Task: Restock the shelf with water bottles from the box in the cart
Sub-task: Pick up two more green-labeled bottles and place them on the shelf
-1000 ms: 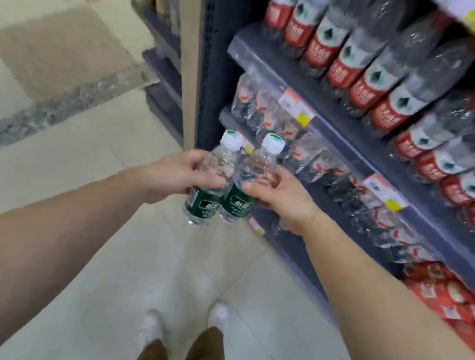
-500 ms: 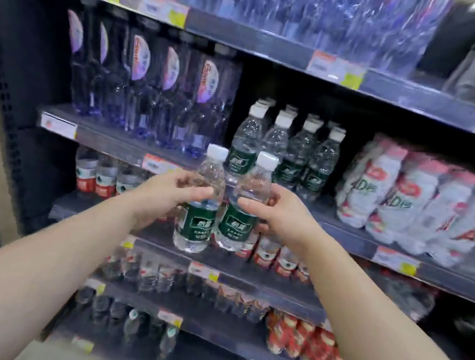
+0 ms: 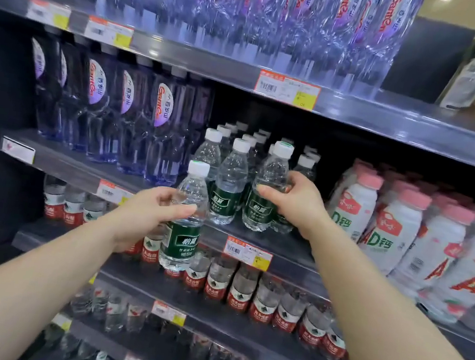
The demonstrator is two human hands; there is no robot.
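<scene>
Two bottles in hand: we hold one clear plastic water bottle with a green label and white cap in each hand, both upright.
Left hand: our left hand (image 3: 147,216) grips the left-hand green-label bottle (image 3: 185,221) around its middle, thumb across the front, fingers curled round the back; this bottle hangs in the air in front of the shelf edge, lower than the row it matches.
Right hand: our right hand (image 3: 293,202) wraps the right-hand green-label bottle (image 3: 268,190) from the right side, fingers closed on its body just above the label.
Right bottle's place: its base sits at the front of the grey metal middle shelf (image 3: 282,246), just beside the standing row of green-label water bottles (image 3: 230,179); we cannot quite tell whether it already touches the shelf.
Neighbours on that shelf: tall purple-tinted clear bottles with oval labels (image 3: 158,127) stand to the left of the green row, and white drink bottles with pink caps (image 3: 389,230) to the right.
Shelf above: more purple-tinted bottles (image 3: 252,9), blurred.
Shelf below: small clear bottles with red labels (image 3: 243,289) in a row.
Price tags: orange, white and yellow price tags (image 3: 247,253) are clipped to the shelf edges.
</scene>
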